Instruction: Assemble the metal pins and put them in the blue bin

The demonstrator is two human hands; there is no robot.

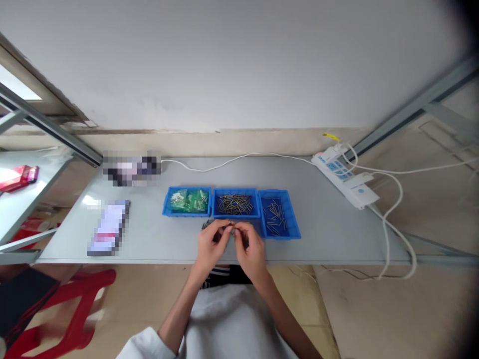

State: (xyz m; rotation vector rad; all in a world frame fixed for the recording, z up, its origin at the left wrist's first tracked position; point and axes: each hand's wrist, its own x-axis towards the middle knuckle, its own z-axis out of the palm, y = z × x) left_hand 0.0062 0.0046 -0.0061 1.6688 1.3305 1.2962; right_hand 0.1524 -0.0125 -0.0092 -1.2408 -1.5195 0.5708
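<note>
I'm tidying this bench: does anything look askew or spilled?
The rightmost blue tray sits turned from the two trays beside it, breaking their alignment. A white cable droops past the front edge of the table, looking untidy. Dark pieces near the left hand are partly hidden; I can't tell if they spilled.

- No text, brand or number is legible anywhere.
- Power strip [345,175]: blue panels around the sockets and a small bluish mark near the front end, too small to read.
- Yellow tag [331,136] by the strip's far end: any print is too small to tell.
- Dark cloth [205,284] below the surface [149,244]: white marks like lettering, partly hidden, unreadable.
- Phone [108,227]: screen pixelated.
</note>
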